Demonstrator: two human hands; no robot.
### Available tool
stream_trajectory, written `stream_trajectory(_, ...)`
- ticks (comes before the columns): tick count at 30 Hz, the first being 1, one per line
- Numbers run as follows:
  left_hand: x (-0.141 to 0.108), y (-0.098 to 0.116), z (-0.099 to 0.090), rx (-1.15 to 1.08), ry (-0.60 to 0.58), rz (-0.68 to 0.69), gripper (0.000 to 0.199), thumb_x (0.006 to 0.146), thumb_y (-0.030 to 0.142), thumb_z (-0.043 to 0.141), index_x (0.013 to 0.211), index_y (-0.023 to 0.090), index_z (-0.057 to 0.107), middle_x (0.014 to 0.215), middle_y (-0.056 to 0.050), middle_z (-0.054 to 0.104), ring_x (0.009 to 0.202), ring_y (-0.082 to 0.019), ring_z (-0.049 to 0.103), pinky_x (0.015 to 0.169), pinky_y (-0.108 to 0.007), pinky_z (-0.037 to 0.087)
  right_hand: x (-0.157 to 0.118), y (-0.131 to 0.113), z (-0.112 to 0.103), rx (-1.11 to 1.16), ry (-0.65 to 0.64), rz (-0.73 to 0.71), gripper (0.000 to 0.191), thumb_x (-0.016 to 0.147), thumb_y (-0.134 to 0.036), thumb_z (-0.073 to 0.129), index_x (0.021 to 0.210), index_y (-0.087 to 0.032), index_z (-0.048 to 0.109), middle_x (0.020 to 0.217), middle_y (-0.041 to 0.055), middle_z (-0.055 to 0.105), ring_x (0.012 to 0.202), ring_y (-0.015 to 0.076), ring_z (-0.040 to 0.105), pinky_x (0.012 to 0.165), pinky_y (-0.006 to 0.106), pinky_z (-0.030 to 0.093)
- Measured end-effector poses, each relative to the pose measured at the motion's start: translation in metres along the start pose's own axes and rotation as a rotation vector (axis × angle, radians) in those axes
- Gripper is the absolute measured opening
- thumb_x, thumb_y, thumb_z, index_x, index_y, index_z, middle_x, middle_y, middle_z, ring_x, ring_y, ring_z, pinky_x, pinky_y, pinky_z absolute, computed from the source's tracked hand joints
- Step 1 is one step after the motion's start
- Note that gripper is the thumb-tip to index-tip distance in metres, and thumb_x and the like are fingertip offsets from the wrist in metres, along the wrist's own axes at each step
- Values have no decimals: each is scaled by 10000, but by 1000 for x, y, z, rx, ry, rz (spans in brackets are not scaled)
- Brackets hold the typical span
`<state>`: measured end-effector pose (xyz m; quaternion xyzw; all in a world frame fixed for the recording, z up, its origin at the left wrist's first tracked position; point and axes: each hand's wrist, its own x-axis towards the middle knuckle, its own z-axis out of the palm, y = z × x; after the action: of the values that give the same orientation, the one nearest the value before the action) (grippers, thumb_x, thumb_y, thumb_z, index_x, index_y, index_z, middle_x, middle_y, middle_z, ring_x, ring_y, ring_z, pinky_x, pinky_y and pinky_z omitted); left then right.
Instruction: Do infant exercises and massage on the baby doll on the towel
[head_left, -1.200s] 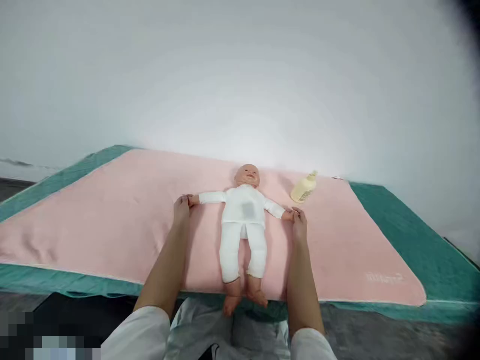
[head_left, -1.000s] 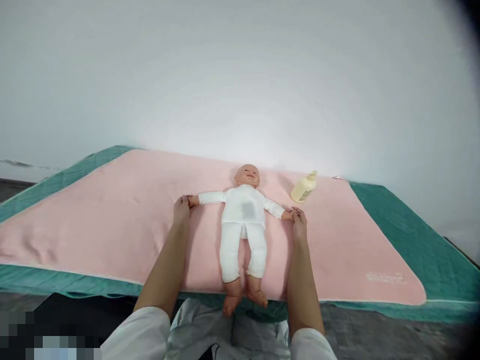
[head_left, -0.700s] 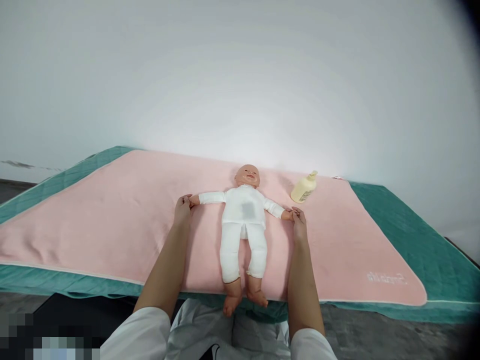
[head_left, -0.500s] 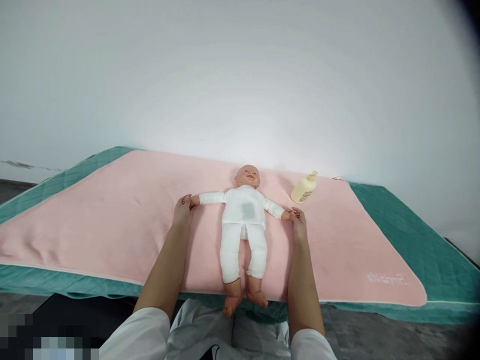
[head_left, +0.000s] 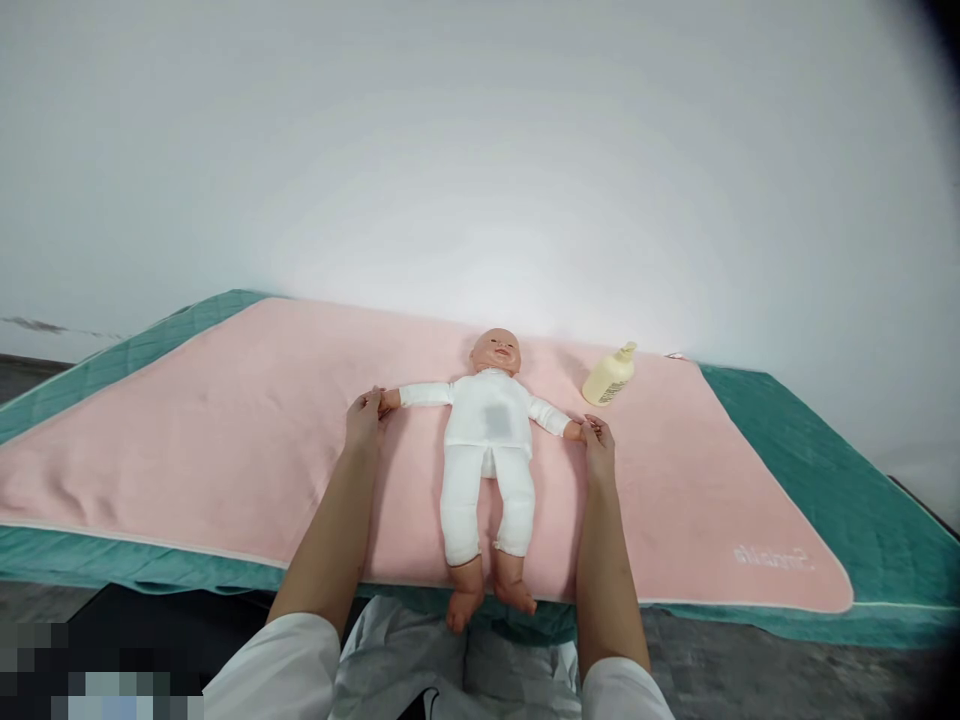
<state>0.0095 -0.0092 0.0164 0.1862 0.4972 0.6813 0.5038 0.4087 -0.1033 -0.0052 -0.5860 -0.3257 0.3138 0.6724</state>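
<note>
A baby doll (head_left: pixel 489 410) in white cloth clothes lies on its back on a pink mat (head_left: pixel 225 430), head toward the wall and bare feet at the mat's front edge. A grey patch marks its chest. Both doll arms are stretched out sideways. My left hand (head_left: pixel 365 415) is closed on the doll's hand at the left. On the other side my right hand (head_left: pixel 598 438) has its fingers closed around the doll's other hand.
A pale yellow pump bottle (head_left: pixel 608 378) lies tilted on the mat, beyond my right hand. Green quilted bedding (head_left: pixel 825 470) shows around the mat, with a white wall behind. Something black stands at the lower left.
</note>
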Motion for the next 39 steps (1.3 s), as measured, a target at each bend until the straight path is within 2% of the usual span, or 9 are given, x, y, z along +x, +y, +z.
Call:
stream_trajectory(10, -4, 4, 2, 18, -3, -6, 194, 941, 192, 537, 772, 148, 619, 857, -69, 624, 794, -141, 638, 859, -353, 568, 1, 3, 0, -24, 39, -32, 385, 789, -502, 595, 1030, -204, 628, 1021, 78, 710, 1014, 235, 640, 937, 403, 478)
stream_trajectory(20, 0, 1, 1, 39, 3, -25, 254, 970, 198, 434, 788, 159, 607, 835, -70, 621, 751, -148, 623, 836, -365, 562, 2, 1, 0, 50, 20, -25, 389, 750, -504, 637, 1003, -208, 632, 944, 75, 712, 953, 235, 648, 925, 430, 478)
stream_trajectory(30, -1, 1, -1, 68, -30, -15, 182, 948, 192, 497, 819, 155, 621, 882, -77, 642, 813, -150, 637, 852, -361, 567, 4, 1, -2, 84, -27, 8, 422, 696, -459, 699, 1043, -228, 633, 957, 71, 720, 986, 238, 649, 927, 426, 474)
stream_trajectory(39, -4, 2, 1, 75, -41, -6, 153, 935, 183, 523, 822, 158, 622, 897, -77, 635, 817, -150, 636, 854, -369, 561, 6, 6, -5, 56, -53, -8, 434, 727, -452, 705, 1095, -231, 638, 1022, 58, 710, 987, 217, 646, 946, 412, 463)
